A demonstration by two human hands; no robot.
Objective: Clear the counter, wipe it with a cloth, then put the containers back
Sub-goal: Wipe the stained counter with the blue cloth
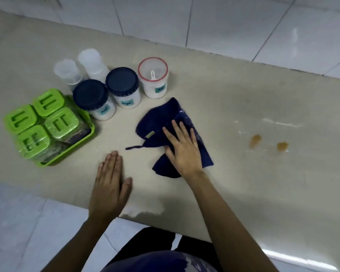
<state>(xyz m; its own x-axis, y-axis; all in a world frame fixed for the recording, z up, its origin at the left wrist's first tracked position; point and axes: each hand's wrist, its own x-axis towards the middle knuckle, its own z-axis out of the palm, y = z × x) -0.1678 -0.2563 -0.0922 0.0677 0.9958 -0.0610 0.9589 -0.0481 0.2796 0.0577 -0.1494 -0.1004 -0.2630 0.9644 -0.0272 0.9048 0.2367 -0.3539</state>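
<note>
Flat-palmed, the right hand [182, 149] presses the cloth [165, 122] to the worktop [243, 107], its grip open, clasping nothing; the left hand [110, 183] rests open and bare beside it. Risks: two brown stains [255, 140], well apart to the right, may smear, and a wide stroke could knock the nearby jars [124, 87]. Cloth: dark blue, soft, crumpled. Jars: smooth round plastic. Green boxes [45, 124]: square-lidded, in a tray.
</note>
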